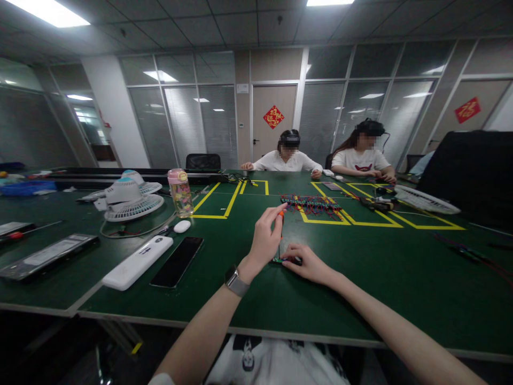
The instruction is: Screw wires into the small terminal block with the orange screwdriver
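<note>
My left hand (pixel 266 236), with a watch (pixel 236 280) at the wrist, is closed around an upright screwdriver (pixel 282 213) whose orange handle shows at the fingertips. Its thin shaft points down to a small green circuit board (pixel 277 260) on the table. My right hand (pixel 306 262) rests low on the table with its fingers pinched on the board's right edge. Much of the board is hidden by my fingers. Just beyond my hands lies a row of several small boards with red and blue wires (pixel 312 206).
On the left of the green table (pixel 240 305) lie a black phone (pixel 177 262), a white power bank (pixel 138 262), a white case (pixel 181 226), a bottle (pixel 180 193), fan parts (pixel 130 200) and a hard drive (pixel 48 258). Two people sit across. Wires (pixel 465 248) lie at right.
</note>
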`<control>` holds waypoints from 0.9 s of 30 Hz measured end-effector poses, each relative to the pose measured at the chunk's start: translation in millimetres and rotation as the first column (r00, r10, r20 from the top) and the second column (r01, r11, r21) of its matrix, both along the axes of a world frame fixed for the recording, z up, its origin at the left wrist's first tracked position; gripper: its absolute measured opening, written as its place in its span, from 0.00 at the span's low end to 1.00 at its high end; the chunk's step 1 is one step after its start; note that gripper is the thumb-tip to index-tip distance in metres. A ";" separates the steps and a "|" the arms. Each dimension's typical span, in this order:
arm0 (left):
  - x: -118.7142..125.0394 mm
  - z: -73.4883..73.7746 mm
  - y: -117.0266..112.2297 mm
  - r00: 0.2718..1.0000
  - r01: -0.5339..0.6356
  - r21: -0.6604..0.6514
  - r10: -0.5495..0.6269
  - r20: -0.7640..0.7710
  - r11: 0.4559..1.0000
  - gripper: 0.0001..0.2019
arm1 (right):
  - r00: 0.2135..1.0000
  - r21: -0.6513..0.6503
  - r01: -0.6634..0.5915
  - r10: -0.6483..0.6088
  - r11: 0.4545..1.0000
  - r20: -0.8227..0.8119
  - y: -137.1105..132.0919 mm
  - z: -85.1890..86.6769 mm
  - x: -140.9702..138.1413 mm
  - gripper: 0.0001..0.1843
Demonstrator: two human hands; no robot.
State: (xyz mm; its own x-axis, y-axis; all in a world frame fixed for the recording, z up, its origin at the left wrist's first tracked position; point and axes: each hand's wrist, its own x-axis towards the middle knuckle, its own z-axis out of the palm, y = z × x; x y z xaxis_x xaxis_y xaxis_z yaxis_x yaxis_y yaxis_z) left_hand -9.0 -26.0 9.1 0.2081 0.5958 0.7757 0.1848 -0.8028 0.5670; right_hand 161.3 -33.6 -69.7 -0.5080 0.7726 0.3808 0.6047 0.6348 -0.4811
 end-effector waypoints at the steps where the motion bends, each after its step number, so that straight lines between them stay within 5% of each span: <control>1: 0.3 0.1 0.0 1.000 -0.007 0.001 0.007 -0.002 1.000 0.15 | 1.000 0.000 0.001 -0.001 1.000 -0.003 0.2 -0.5 0.1 0.11; 7: -1.7 1.3 -1.2 0.993 -0.117 0.012 0.117 -0.003 0.993 0.09 | 1.000 0.004 0.012 -0.012 1.000 0.013 -1.2 1.3 -0.6 0.11; 13: -4.1 2.3 -0.6 0.999 -0.049 -0.018 0.049 0.002 0.999 0.16 | 1.000 -0.004 0.012 -0.012 1.000 0.019 -2.5 4.5 -1.3 0.11; 22: -2.2 1.4 0.8 0.994 -0.112 -0.026 0.113 0.013 0.993 0.11 | 0.999 0.001 0.030 -0.030 1.000 0.027 -2.6 4.1 -1.4 0.11; 27: -2.4 1.8 0.2 0.999 -0.050 -0.015 0.051 0.017 0.999 0.14 | 0.999 -0.003 0.029 -0.029 1.000 0.025 -3.4 5.3 -2.6 0.11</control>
